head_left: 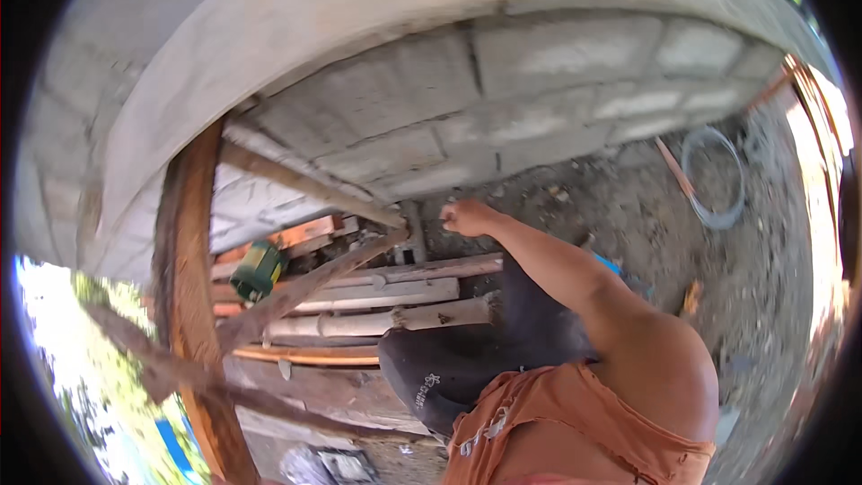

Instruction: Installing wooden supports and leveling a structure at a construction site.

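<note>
The right hand (469, 217) is reached out ahead, its fingers curled inward; whether they have hold of anything cannot be told. The left hand is out of view. Just left of the right hand, a grey slat (415, 232) stands near the fingers, and beside it the far ends of a pale brace (305, 181) and a dark brace (314, 286) come together. Ahead of the hand is a grey block wall (557, 117); dirt (628, 216) spreads to its right, with a pale coil (721, 218) lying well apart from it.

Nearer the body and to the hand's left lie lengths of wood, among them a knotted pole (359, 323). Farther left, a green can (258, 271) stands tilted near the dark brace, and beyond that rises a thick brown post (193, 242).
</note>
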Action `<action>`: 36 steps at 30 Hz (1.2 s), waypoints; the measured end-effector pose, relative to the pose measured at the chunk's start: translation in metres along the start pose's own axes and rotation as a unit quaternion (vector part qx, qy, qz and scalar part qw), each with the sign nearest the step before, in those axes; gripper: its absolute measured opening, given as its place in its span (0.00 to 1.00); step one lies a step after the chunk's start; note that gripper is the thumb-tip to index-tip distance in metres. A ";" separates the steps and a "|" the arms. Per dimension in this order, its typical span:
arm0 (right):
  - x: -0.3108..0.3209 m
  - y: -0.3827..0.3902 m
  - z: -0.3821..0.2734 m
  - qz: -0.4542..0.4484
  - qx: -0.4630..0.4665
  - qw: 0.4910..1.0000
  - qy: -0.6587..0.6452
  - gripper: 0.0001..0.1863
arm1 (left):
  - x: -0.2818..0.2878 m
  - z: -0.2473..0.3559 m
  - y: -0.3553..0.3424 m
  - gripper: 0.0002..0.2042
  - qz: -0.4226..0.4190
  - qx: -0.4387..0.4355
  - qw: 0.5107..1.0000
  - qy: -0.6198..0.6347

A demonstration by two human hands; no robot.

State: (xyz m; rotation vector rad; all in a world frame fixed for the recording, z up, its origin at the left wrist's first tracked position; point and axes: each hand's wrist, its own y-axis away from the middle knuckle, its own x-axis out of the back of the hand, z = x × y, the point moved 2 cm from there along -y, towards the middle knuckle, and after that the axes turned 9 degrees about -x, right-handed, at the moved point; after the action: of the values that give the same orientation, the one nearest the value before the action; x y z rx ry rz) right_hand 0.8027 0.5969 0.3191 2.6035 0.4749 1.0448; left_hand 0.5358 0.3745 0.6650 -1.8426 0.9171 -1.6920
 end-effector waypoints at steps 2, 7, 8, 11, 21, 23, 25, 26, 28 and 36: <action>0.012 0.023 0.005 0.033 0.024 0.998 -0.048 0.16 | -0.044 0.023 0.025 0.14 -0.002 -0.017 0.968 0.251; 0.041 0.173 0.169 0.248 -0.154 0.952 -0.092 0.13 | -0.182 0.106 0.088 0.13 -0.282 -0.023 0.835 0.472; 0.035 0.205 0.209 0.291 -0.193 0.934 -0.072 0.13 | -0.213 0.113 0.108 0.13 -0.322 -0.051 0.821 0.469; -0.015 0.318 0.316 0.355 -0.488 0.795 -0.062 0.12 | -0.272 0.103 0.167 0.14 -0.392 -0.115 0.805 0.429; -0.125 0.378 0.325 0.225 -0.648 0.728 -0.030 0.21 | -0.319 0.135 0.200 0.15 -0.504 -0.118 0.752 0.409; -0.120 0.347 0.330 0.258 -0.634 0.729 -0.009 0.22 | -0.312 0.137 0.197 0.15 -0.508 -0.126 0.756 0.394; -0.106 0.313 0.341 0.331 -0.566 0.748 0.103 0.23 | -0.309 0.143 0.196 0.14 -0.512 -0.153 0.754 0.382; -0.100 0.298 0.347 0.323 -0.555 0.759 0.109 0.23 | -0.308 0.147 0.196 0.14 -0.494 -0.147 0.764 0.388; -0.102 0.272 0.353 0.294 -0.553 0.772 0.109 0.23 | -0.307 0.148 0.201 0.14 -0.520 -0.161 0.756 0.362; -0.094 0.242 0.320 0.075 -0.587 0.804 0.064 0.14 | -0.299 0.175 0.208 0.13 -0.505 -0.137 0.778 0.347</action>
State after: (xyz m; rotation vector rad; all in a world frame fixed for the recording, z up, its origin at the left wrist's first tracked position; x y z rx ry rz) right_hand 1.0108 0.2938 0.1339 1.4530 -0.3214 1.0553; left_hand 0.6712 0.4410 0.2899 -2.0718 0.3539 -3.1983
